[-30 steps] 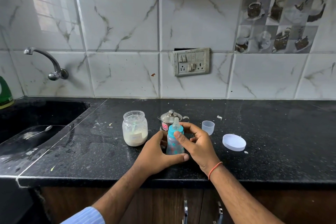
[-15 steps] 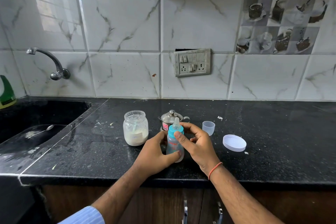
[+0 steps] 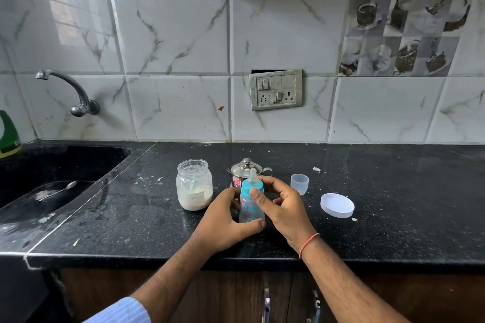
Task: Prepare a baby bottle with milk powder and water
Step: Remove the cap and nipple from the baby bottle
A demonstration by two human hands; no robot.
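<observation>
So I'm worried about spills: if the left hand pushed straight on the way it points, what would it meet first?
Probably the steel pot just behind the baby bottle that the left hand grips; depth is unclear.

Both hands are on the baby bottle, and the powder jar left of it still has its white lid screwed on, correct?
Not quite. In the head view both hands, left hand and right hand, hold the baby bottle, but the powder jar is open; the white lid lies on the counter.
</observation>
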